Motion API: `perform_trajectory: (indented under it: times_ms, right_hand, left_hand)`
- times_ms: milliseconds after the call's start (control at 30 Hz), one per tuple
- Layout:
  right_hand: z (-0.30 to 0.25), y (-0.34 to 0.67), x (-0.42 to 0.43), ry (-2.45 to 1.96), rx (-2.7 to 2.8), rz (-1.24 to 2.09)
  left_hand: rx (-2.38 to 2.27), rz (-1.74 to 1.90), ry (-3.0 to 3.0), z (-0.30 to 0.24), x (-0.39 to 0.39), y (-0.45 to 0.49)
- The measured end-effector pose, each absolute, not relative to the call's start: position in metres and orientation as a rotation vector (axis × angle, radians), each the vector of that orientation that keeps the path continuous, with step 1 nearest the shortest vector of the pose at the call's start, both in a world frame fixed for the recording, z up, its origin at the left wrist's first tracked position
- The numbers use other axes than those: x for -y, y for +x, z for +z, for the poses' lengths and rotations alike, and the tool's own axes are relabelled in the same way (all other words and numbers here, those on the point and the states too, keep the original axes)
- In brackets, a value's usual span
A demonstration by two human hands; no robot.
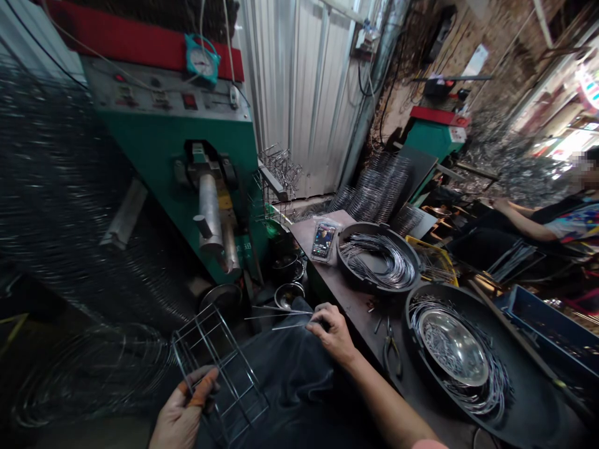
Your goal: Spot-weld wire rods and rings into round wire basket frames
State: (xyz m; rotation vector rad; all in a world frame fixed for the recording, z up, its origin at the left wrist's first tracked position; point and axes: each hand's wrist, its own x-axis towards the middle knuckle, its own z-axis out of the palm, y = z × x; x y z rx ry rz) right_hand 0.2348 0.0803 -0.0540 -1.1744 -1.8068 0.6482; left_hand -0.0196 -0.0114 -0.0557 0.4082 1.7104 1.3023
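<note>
At near left, the left hand (183, 413) is closed around a bar of the welded wire rack (219, 371), with orange finger wraps (200, 391) on its fingers. The right hand (331, 333) pinches several straight steel wires (281, 317) between thumb and fingers, their ends extending left above a dark lap cloth (290, 368). Pliers (392, 352) lie just right of this hand on the desk (362, 312). Farther right, a black pan (377, 288) and a larger black pan (524, 399) hold wire rings. A green machine (187, 140) stands far left.
</note>
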Motion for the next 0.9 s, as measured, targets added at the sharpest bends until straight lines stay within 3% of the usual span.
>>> perform_trajectory:
  times_ms: [900]
  right_hand:
    - [-0.049, 0.228, -0.086, -1.119, 1.785, 0.644]
  left_hand:
    - [-1.733, 1.297, 0.484, -0.057, 0.012, -0.021]
